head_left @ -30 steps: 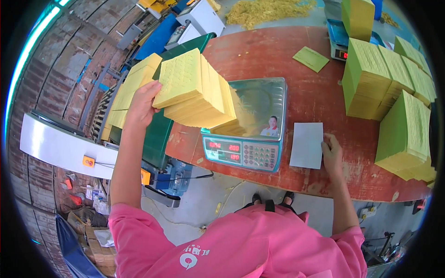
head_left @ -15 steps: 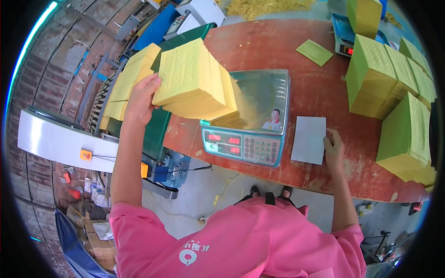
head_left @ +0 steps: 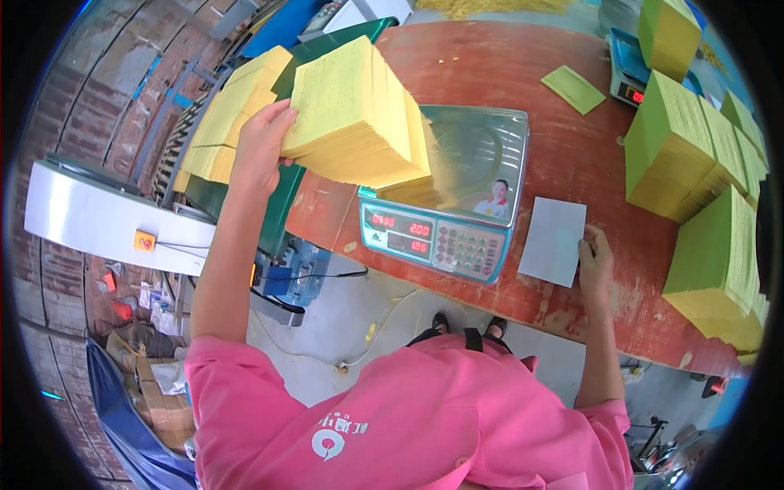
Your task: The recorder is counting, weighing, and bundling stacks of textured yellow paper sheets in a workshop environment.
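A thick stack of yellow paper sheets (head_left: 351,114) rests on the left part of a digital scale's clear-topped pan (head_left: 482,155), overhanging its left side. My left hand (head_left: 263,147) grips the stack's left end, with the fingertips at its face and the palm side hidden. The scale's keypad and lit red display (head_left: 433,241) face me. Just right of the scale, a white rectangular card (head_left: 553,241) lies on the red table. My right hand (head_left: 597,263) pinches the card's right edge, fingers curled.
Yellow paper stacks (head_left: 678,151) stand along the table's right side, and others (head_left: 220,135) lie on the left. A flat yellow packet (head_left: 573,89) lies toward the back. A second scale (head_left: 625,69) bears another stack. The worn red table (head_left: 457,61) has a curved near edge.
The view has shifted slightly. My left hand stays at the stack and my right hand at the card, which is tilted a little more. The scale's display reading differs.
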Available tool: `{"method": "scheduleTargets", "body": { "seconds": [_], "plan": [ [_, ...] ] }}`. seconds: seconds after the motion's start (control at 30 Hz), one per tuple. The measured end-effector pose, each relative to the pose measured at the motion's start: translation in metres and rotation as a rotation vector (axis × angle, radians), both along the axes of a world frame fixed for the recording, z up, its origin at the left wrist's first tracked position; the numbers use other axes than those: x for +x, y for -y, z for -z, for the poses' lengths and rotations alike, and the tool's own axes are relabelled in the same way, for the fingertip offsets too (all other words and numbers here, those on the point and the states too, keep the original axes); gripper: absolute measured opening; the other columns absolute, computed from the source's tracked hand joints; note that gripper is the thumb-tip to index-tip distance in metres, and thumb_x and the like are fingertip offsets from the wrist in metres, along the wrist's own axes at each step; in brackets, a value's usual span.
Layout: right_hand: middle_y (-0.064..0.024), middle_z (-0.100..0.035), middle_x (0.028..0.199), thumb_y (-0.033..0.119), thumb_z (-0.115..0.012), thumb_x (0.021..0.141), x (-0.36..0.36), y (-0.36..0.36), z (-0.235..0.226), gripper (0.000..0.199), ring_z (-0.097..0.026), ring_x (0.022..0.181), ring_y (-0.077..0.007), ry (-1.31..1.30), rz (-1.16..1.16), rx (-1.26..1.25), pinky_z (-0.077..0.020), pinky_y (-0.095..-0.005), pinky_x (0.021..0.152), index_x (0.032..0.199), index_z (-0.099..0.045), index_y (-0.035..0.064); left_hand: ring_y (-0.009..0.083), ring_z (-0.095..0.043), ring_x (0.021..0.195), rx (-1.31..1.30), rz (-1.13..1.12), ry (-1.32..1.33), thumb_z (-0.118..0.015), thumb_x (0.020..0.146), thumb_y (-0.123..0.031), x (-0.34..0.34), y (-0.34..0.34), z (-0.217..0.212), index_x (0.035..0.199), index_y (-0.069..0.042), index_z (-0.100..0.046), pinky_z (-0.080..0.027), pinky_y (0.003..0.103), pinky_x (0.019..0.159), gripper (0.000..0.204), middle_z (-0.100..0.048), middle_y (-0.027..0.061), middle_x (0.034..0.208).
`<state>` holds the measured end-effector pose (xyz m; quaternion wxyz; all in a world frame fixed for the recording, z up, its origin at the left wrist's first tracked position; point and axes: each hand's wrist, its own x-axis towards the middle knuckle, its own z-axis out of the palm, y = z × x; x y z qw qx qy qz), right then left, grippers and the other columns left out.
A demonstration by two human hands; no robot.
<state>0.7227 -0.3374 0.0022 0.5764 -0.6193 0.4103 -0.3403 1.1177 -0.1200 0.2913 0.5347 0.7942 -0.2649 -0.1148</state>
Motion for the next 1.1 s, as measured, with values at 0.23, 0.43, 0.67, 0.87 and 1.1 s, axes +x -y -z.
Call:
{"method": "scheduleTargets", "body": {
  "seconds": [0.23,0.43,0.67,0.87,1.1],
  "plan": [
    [-0.0102,-0.065,0.105,-0.001,-0.049,0.094,0.004,0.004,0.000,0.027,-0.060,0.097,-0.0137,-0.067,-0.029,-0.128,-0.0471,-0.0269,0.085,0.120,-0.057,-0.0013,0.0046,-0.051,0.058,0.098,-0.027,0.096,-0.062,0.093,-0.026,-0.005,-0.005,-0.005,0.119,0.000,-0.062,-0.032,0.021,0.044,0.036,-0.061,-0.0013,0.079],
    [-0.0120,-0.065,0.105,-0.002,-0.048,0.094,-0.003,0.005,0.009,0.026,-0.061,0.098,-0.0162,-0.078,-0.026,-0.164,-0.0475,-0.0282,0.087,0.119,-0.057,-0.0028,0.0060,-0.048,0.054,-0.071,-0.006,-0.016,-0.056,0.096,-0.023,0.009,-0.021,0.005,0.125,-0.002,-0.057,-0.033,0.021,0.046,0.036,-0.058,0.0007,0.073],
    [-0.0096,-0.063,0.108,0.001,-0.049,0.094,-0.007,0.010,0.014,0.028,-0.060,0.098,-0.0146,-0.075,0.005,-0.114,-0.0476,-0.0273,0.086,0.120,-0.057,-0.0032,0.0073,-0.048,0.053,-0.298,0.052,-0.173,-0.055,0.095,-0.015,0.035,-0.069,0.041,0.120,-0.003,-0.062,-0.036,0.022,0.048,0.028,-0.061,0.0029,0.073],
    [-0.0070,-0.063,0.105,0.004,-0.050,0.095,-0.025,0.020,0.023,0.029,-0.059,0.090,-0.0119,-0.126,0.130,-0.044,-0.0478,-0.0257,0.079,0.122,-0.057,-0.0025,0.0057,-0.046,0.055,-0.311,0.046,-0.232,-0.060,0.095,-0.020,0.077,-0.129,0.073,0.112,-0.003,-0.065,-0.032,0.020,0.048,0.025,-0.058,0.0007,0.071],
    [-0.0019,-0.065,0.091,0.007,-0.051,0.096,-0.057,0.008,0.006,0.026,-0.059,0.073,-0.0066,-0.272,0.267,-0.049,-0.0464,-0.0231,0.060,0.120,-0.058,0.0008,0.0067,-0.044,0.059,-0.315,0.035,-0.333,-0.060,0.095,-0.021,0.125,-0.176,0.092,0.115,-0.001,-0.063,-0.031,0.021,0.052,0.028,-0.058,0.0010,0.076]
  ]
}}
